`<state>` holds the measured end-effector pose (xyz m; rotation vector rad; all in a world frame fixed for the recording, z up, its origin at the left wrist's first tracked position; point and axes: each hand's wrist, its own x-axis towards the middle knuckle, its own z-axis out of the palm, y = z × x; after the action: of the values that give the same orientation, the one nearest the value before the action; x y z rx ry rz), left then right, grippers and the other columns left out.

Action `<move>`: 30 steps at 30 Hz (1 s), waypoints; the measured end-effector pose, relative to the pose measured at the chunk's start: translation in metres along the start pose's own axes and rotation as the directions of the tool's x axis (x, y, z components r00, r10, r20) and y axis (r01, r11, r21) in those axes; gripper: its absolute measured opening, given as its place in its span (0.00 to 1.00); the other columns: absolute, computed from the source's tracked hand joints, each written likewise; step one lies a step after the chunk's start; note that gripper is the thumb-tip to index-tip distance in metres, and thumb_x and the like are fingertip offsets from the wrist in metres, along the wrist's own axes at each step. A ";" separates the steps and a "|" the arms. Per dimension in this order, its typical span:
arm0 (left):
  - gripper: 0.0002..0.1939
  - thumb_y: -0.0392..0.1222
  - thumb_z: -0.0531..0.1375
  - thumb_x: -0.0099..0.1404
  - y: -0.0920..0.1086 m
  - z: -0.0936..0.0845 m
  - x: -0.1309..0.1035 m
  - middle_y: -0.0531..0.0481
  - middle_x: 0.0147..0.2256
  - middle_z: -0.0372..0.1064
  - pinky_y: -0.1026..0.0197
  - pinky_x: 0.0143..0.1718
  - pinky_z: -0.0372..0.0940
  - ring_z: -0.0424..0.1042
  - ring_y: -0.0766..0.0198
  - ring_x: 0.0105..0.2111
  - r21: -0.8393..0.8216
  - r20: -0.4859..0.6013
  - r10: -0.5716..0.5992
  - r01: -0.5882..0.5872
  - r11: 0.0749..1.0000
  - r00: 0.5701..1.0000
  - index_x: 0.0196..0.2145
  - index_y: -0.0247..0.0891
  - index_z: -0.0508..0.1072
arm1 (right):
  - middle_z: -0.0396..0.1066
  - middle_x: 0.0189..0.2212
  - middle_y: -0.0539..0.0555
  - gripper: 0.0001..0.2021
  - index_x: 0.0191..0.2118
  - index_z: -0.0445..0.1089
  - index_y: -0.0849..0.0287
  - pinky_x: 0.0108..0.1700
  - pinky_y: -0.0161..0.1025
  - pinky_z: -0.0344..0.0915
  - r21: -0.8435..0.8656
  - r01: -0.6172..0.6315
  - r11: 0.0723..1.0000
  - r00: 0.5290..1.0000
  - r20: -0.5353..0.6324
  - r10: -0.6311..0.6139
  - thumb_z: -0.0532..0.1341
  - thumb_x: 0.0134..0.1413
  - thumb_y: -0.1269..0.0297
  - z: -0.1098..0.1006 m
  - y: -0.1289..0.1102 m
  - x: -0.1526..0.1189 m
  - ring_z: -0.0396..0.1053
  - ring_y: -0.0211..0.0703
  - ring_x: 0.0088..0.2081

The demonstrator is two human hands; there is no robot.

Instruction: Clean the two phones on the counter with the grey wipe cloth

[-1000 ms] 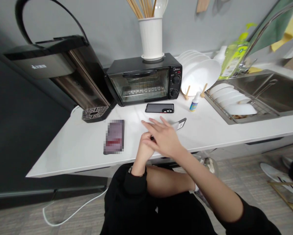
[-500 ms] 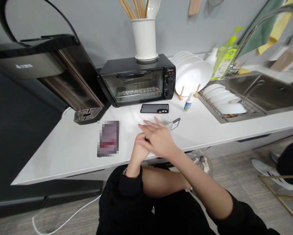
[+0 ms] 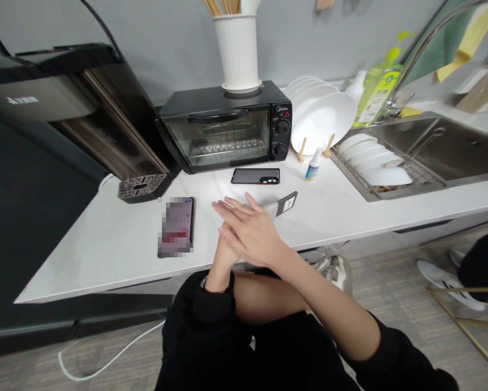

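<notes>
My right hand [image 3: 254, 231] lies over my left hand [image 3: 226, 247] above the counter's front edge, its fingers stretched out and apart. Most of my left hand's fingers are hidden under it. Beyond my right hand, a flat grey item with a white label [image 3: 287, 203] lies on the counter, partly covered by the hand. A black phone case [image 3: 255, 176] rests in front of the toaster oven. To the left is a phone [image 3: 176, 228], blurred by pixels. A small spray bottle [image 3: 313, 165] stands upright at the right of the case.
Behind are a black toaster oven [image 3: 227, 127] with a white utensil holder [image 3: 239, 51] on top, and a tall dark drinks machine [image 3: 117, 119] at left. White plates [image 3: 325, 122] stand in a rack beside the sink [image 3: 455, 149]. Another person's shoe [image 3: 451, 285] shows at right.
The camera view has shifted slightly. My right hand has slid a little to the left over my left hand, covering more of its fingers. The counter objects stay in place.
</notes>
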<state>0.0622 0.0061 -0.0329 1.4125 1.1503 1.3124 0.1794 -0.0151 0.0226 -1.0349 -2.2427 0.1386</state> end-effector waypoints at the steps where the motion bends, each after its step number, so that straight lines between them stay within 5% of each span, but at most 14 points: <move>1: 0.03 0.38 0.66 0.61 0.001 0.001 0.000 0.48 0.30 0.77 0.61 0.44 0.71 0.76 0.56 0.41 0.013 0.014 -0.009 0.009 1.000 1.000 0.29 0.37 0.79 | 0.63 0.71 0.56 0.26 0.73 0.56 0.60 0.76 0.52 0.48 0.053 -0.016 0.998 1.000 -0.014 0.017 0.42 0.78 0.59 -0.006 0.005 -0.001 0.58 0.43 0.72; 4: 0.11 0.39 0.71 0.52 0.005 0.006 0.003 0.54 0.21 0.69 0.64 0.30 0.65 0.68 0.63 0.27 0.051 0.102 -0.052 0.047 0.998 0.993 0.20 0.36 0.73 | 0.57 0.73 0.54 0.26 0.73 0.55 0.57 0.74 0.50 0.54 0.057 -0.094 0.994 0.993 -0.071 0.098 0.42 0.75 0.66 -0.024 0.034 -0.004 0.59 0.41 0.71; 9: 0.09 0.44 0.68 0.57 0.013 0.010 0.004 0.55 0.26 0.72 0.66 0.32 0.62 0.67 0.66 0.29 0.020 0.189 -0.071 0.068 0.997 0.979 0.27 0.35 0.78 | 0.82 0.50 0.59 0.20 0.49 0.79 0.62 0.76 0.60 0.43 -0.229 -0.247 0.942 0.967 -0.123 0.224 0.49 0.73 0.67 -0.026 0.073 -0.008 0.69 0.54 0.66; 12: 0.08 0.42 0.65 0.58 0.012 0.009 0.003 0.55 0.25 0.70 0.67 0.30 0.60 0.65 0.67 0.28 0.023 0.184 -0.051 0.048 0.999 0.982 0.25 0.35 0.76 | 0.82 0.49 0.59 0.20 0.47 0.80 0.62 0.75 0.63 0.41 -0.263 -0.307 0.915 0.949 -0.154 0.274 0.48 0.74 0.67 -0.017 0.063 -0.005 0.68 0.56 0.65; 17: 0.09 0.41 0.65 0.53 0.008 0.003 0.001 0.54 0.22 0.68 0.67 0.26 0.58 0.63 0.67 0.25 0.053 0.103 -0.025 0.019 0.998 0.994 0.20 0.36 0.70 | 0.82 0.49 0.60 0.21 0.54 0.77 0.62 0.74 0.58 0.47 -0.256 -0.086 0.963 0.996 0.011 0.091 0.49 0.76 0.59 -0.006 0.029 0.001 0.72 0.53 0.61; 19: 0.09 0.41 0.65 0.53 0.008 0.003 0.001 0.54 0.22 0.69 0.66 0.26 0.59 0.64 0.67 0.25 0.056 0.108 -0.033 0.027 0.998 0.994 0.21 0.36 0.71 | 0.82 0.47 0.60 0.22 0.53 0.78 0.61 0.73 0.55 0.49 -0.268 -0.074 0.961 0.995 0.049 0.090 0.49 0.76 0.56 -0.012 0.035 0.002 0.75 0.52 0.58; 25: 0.10 0.45 0.67 0.61 0.013 0.010 0.003 0.52 0.32 0.77 0.64 0.36 0.66 0.71 0.64 0.32 -0.016 0.202 -0.065 0.070 0.997 0.977 0.33 0.34 0.82 | 0.83 0.44 0.62 0.23 0.42 0.81 0.62 0.70 0.59 0.54 -0.386 -0.346 0.855 0.932 -0.041 0.360 0.48 0.75 0.63 -0.041 0.088 -0.003 0.78 0.56 0.54; 30: 0.09 0.41 0.67 0.54 0.011 0.006 0.003 0.55 0.21 0.68 0.66 0.25 0.57 0.62 0.68 0.24 0.051 0.133 -0.093 0.087 0.995 0.987 0.21 0.34 0.74 | 0.83 0.45 0.59 0.22 0.48 0.80 0.62 0.75 0.61 0.41 -0.336 -0.190 0.923 0.980 -0.008 0.199 0.48 0.76 0.63 -0.020 0.053 -0.002 0.70 0.56 0.64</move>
<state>0.0692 0.0071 -0.0223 1.4424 1.1455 1.1171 0.2263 0.0157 0.0184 -1.4455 -2.2299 -0.1528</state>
